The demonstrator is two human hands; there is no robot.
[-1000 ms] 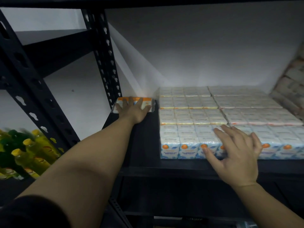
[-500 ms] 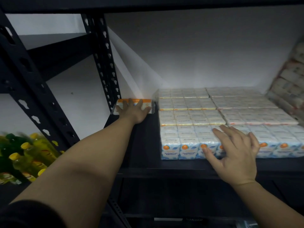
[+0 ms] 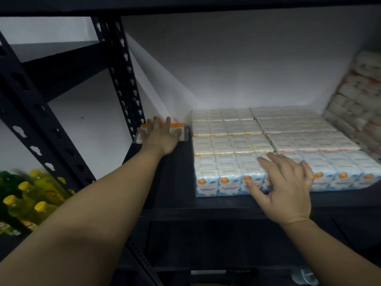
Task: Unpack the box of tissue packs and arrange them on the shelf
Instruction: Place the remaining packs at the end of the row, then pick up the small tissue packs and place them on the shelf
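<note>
Left hand [image 3: 159,137], fingers spread flat, presses on a single plastic-wrapped tissue pack with an orange top edge [image 3: 177,129] at the rear left corner of the black metal shelf [image 3: 175,178], against the perforated black upright [image 3: 125,79]. Compared with a second ago, the hand and pack sit in nearly the same spot; the fingers look a little further over the pack's front. Little else has shifted beyond a slight change in the camera's angle.

Right hand [image 3: 286,188] lies open, fingers splayed, on the front row of the block of white-and-blue wrapped tissue packs with orange dots [image 3: 247,145]. Thumb touches the front face. It has barely moved.

Reading: the single pack is being seated at the back of the bare strip left of the block. It starts a new column. A narrow gap remains between this pack and the block.

No box in view. Yellow-capped bottles [image 3: 24,199] stand on a neighbouring shelf at lower left. White wrapped bundles [image 3: 362,100] lean at far right.

Judgement: most of the shelf is filled; the left strip is still to fill.
</note>
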